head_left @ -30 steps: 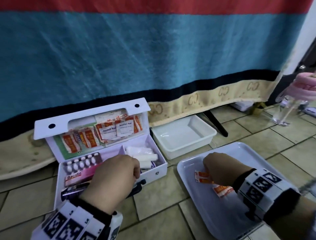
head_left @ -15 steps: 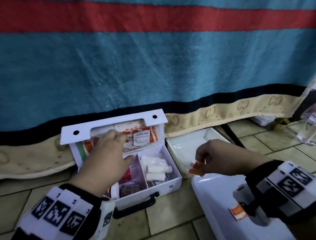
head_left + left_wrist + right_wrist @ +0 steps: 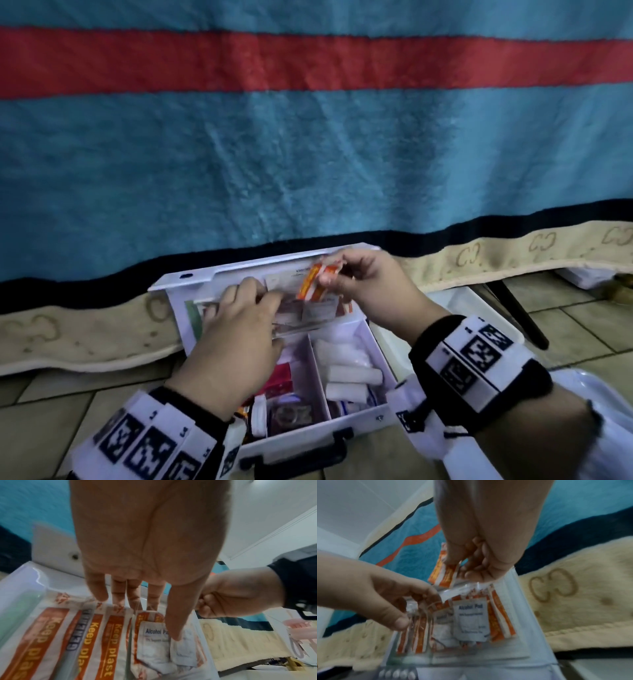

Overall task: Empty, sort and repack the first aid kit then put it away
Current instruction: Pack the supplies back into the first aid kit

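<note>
A: What's nearest you in the head view?

B: Bottom of frame, your two wrists, then the open first aid kit [image 3: 349, 370] on the tiled floor, its tray holding white rolls [image 3: 354, 373] right of the divider.

A: And my left hand [image 3: 236, 342]?

B: It's at centre-left, fingers curled over the rim of the clear lid pocket [image 3: 471, 616], thumb pressing the film, holding the mouth open. That's how I read it; the rim itself is blurred.

A: The right hand [image 3: 370, 287]?

B: Just above the lid [image 3: 191, 284], upper centre, pinching orange plaster packets [image 3: 313, 282] between thumb and fingertips.

A: Which way from here?

B: Straight down. The packets hang long axis near upright, right over the pocket mouth and beside the alcohol pad [image 3: 154, 635]. Your right hand is the nearer one; the left only spreads the opening.

A: Room?

B: Tight. Packets already crowd the pocket, and the blue blanket [image 3: 308, 154] hangs close behind the lid. There's open floor lower right, by the white tray [image 3: 599, 404]
</note>
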Motion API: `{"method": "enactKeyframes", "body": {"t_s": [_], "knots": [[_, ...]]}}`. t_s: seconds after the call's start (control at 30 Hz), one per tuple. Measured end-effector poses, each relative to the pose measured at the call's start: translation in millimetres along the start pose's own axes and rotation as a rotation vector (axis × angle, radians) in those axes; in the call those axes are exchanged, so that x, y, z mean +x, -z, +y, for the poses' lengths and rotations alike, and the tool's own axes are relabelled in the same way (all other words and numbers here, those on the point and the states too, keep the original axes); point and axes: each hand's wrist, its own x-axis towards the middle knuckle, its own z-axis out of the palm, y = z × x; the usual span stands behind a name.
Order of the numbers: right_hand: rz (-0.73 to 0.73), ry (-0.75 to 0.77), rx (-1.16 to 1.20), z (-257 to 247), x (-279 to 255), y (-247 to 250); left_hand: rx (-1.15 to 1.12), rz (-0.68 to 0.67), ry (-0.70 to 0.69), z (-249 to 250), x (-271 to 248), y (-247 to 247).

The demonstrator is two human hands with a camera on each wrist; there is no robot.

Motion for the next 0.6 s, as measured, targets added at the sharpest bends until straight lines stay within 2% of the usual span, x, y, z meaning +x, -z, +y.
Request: {"method": "enactKeyframes", "body": {"t_s": [0.07,0.17,0.3,0.4,0.53,0.6], "knots": [[0.068,0.032,0.038,-4.0,7.9,-1.5,-0.018,0.006,-0.008,2.0,-4.1,-3.0],[0.030,0.016,-0.063,-4.1,15.3,-7.2,0.002,0.001,-0.034,2.9,-11.1,-3.4],[-0.011,0.032,-0.465,5.1,18.0,-15.9,-0.045,-0.014,-0.036,-0.3,-15.0,-2.5],[-0.123,0.061,-0.920,3.0,18.0,-25.2,-0.062,-0.018,-0.040,-3.2,-16.3,-2.3],[-0.307,0.105,-1.091,-9.0,14.0,-31.6,-0.073,-0.020,-0.042,-2.3,-18.7,0.3],[-0.343,0.124,-1.128,-11.7,11.1,-32.3,-0.056,-0.028,-0.042,-2.0,-18.2,0.3]]}}
